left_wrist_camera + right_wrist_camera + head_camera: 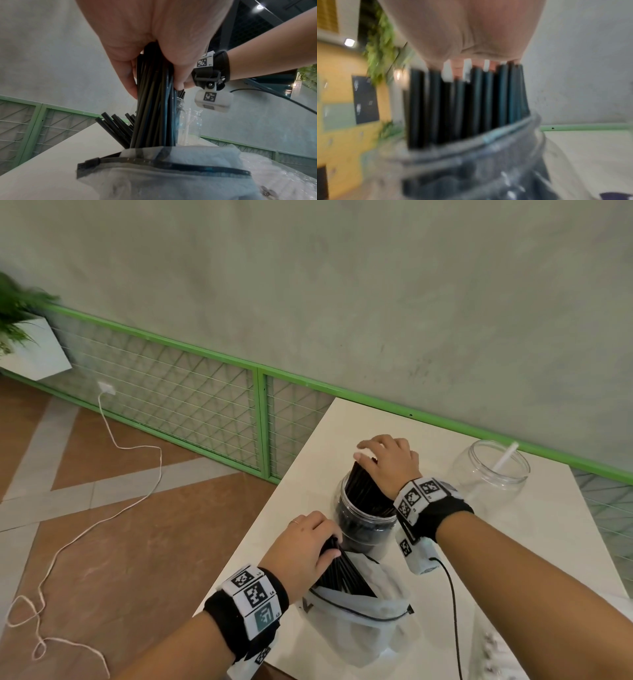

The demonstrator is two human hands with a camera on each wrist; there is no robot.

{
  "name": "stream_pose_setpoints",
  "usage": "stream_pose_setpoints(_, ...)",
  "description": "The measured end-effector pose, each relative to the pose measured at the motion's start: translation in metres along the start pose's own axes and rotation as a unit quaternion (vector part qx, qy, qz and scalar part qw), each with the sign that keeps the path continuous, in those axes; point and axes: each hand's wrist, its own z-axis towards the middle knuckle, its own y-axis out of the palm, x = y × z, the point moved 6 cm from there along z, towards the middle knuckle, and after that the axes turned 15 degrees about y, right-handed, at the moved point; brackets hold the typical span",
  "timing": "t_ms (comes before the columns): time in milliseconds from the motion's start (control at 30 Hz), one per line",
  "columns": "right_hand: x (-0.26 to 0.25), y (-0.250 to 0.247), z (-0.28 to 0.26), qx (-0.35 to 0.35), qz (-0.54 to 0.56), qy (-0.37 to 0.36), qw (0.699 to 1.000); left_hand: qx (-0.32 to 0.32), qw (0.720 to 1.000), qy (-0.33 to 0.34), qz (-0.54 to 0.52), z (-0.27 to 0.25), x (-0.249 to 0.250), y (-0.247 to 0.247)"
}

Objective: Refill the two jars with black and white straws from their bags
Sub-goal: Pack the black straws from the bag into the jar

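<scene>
On the white table (534, 546) stands a clear jar (363, 525) packed with black straws (366, 487). My right hand (366, 453) lies over their top ends, fingers spread and lightly bent; in the blurred right wrist view the palm sits just above the straws (467, 101) and the jar (471, 155). In front of it lies a translucent zip bag (356, 621). My left hand (329, 546) grips a bundle of black straws (154, 108) sticking up out of the bag (171, 175). A second clear jar (489, 467), at the back right, holds a white straw (505, 457).
The table's left edge runs close to my left wrist, with tiled floor and a loose white cord (113, 511) below. A green mesh fence (205, 398) lines the wall. A black cable (452, 604) hangs from my right wrist. Crinkled clear plastic (283, 175) lies beside the bag.
</scene>
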Motion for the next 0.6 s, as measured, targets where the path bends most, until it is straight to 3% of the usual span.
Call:
stream_pose_setpoints(133,0.027,-0.019,-0.015,0.025,0.189,0.023,0.981,0.003,1.0,-0.002,-0.005,-0.001,0.0,-0.001)
stream_pose_setpoints(200,0.043,-0.017,-0.031,0.022,0.231,0.01,0.973,0.002,1.0,-0.003,-0.007,-0.002,0.0,0.0)
stream_pose_setpoints(367,0.057,0.019,-0.056,-0.048,0.197,0.013,0.979,0.006,1.0,0.004,-0.007,-0.002,0.0,0.0)
stream_pose_setpoints(600,0.035,0.029,-0.031,-0.033,0.157,0.003,0.987,0.0,1.0,0.001,-0.004,-0.003,-0.001,0.003)
